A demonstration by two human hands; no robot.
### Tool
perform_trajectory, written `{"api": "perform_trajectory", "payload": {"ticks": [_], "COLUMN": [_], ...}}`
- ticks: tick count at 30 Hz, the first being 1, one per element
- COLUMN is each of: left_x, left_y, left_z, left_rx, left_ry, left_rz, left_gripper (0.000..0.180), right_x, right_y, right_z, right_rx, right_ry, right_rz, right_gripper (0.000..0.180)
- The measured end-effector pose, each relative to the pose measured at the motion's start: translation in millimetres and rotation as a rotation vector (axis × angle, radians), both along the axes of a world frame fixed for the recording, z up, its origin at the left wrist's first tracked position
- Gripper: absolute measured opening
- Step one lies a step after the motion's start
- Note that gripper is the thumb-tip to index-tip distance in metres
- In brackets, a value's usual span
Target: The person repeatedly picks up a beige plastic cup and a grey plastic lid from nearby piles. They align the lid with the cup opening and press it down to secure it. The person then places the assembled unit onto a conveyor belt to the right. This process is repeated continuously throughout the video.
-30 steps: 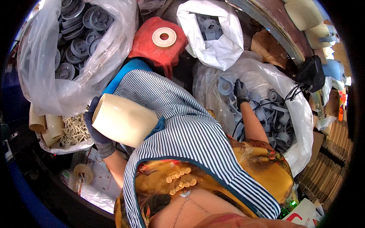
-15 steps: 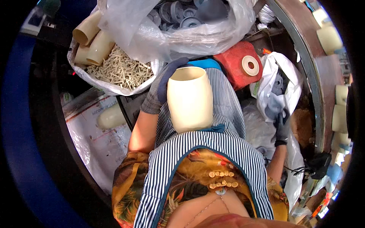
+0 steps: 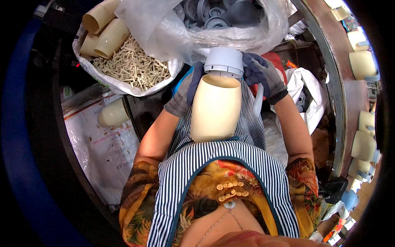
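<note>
A cream, barrel-shaped jug body (image 3: pixel 216 109) with an open top rests upright on my lap against the striped apron. My left hand (image 3: pixel 192 84), in a dark grey-blue glove, is closed on its upper left side. My gloved right hand (image 3: pixel 264 76) grips a pale grey-blue jug top (image 3: pixel 224 61) with a pointed spout and a handle (image 3: pixel 258 101) hanging down at its right. The top is just over the body's far rim, slightly tilted; whether they touch I cannot tell. The right fingertips are partly hidden behind the top.
Beyond my hands lies a clear plastic bag (image 3: pixel 247 33) of grey round parts. A white sack (image 3: pixel 123 95) at far left holds small beige pegs and several cream bodies. At right are a white bag (image 3: pixel 317 84), a red object (image 3: pixel 271 59) and a bench (image 3: pixel 352 107) with several cream jugs.
My right hand has come up from the white bag at right, bringing the pale jug top over the cream body. The left hand still holds the body, now slightly farther right in view.
</note>
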State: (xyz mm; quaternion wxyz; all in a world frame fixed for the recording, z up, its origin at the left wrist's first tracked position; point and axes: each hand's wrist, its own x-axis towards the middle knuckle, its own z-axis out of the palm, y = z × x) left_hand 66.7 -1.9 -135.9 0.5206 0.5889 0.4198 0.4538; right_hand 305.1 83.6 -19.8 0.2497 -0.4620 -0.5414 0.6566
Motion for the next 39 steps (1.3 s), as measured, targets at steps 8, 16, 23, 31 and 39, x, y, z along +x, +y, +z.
{"api": "perform_trajectory", "payload": {"ticks": [8, 16, 23, 31, 39], "left_x": [13.2, -0.3, 2.1, 16.2, 4.9], "left_y": [6.0, 22.2, 24.9, 24.5, 10.2], "left_z": [12.0, 49.3, 66.0, 50.3, 73.8], "left_rx": [-0.282, -0.263, -0.239, -0.501, -0.536], "left_ry": [-0.337, -0.388, 0.142, -0.134, -0.125], "left_rz": [-0.015, -0.183, -0.241, -0.182, 0.081], "left_gripper": [0.052, 0.052, 0.063, 0.058, 0.068], "right_x": [10.2, 12.4, 15.9, 19.8, 113.3], "right_y": [-0.6, -10.8, -17.8, -38.3, 9.2], "right_z": [-11.9, -33.2, -60.2, -38.8, -70.1], "right_rx": [-0.048, 0.442, 0.624, 0.568, 0.916], "right_ry": [-0.03, -0.168, -0.241, -0.407, -1.131], "right_rz": [-0.107, -0.008, -0.042, 0.009, -0.334], "right_gripper": [0.036, 0.04, 0.036, 0.045, 0.06]}}
